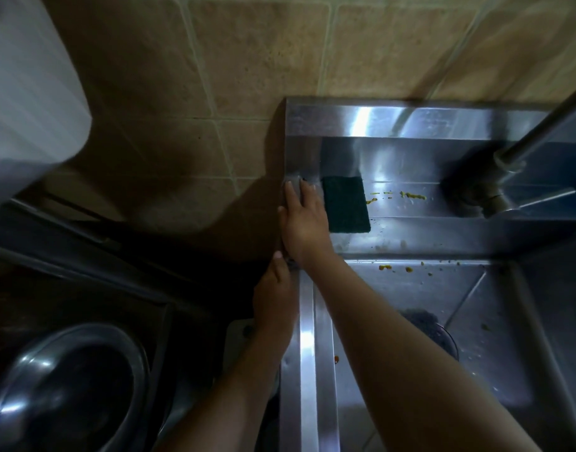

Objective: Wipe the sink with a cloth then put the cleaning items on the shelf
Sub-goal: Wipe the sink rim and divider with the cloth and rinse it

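Observation:
The steel sink (410,288) fills the right side, and its left rim (307,321) runs up the middle. My right hand (303,220) lies flat with straight fingers on the rim's back left corner. A greyish patch (291,181), perhaps a cloth, shows under its fingertips. A dark green scouring pad (345,203) lies on the back ledge right beside that hand. My left hand (273,291) is at the rim's outer edge just below the right wrist, thumb pointing up. Its fingers are hidden. Yellow food bits (410,195) dot the ledge and the basin's back edge.
A tap (495,197) with its pipe rises at the right over the ledge. The drain (426,324) lies partly hidden under my right forearm. A shiny metal bowl (71,386) stands at lower left. A tiled wall is behind, with a white object (25,93) at top left.

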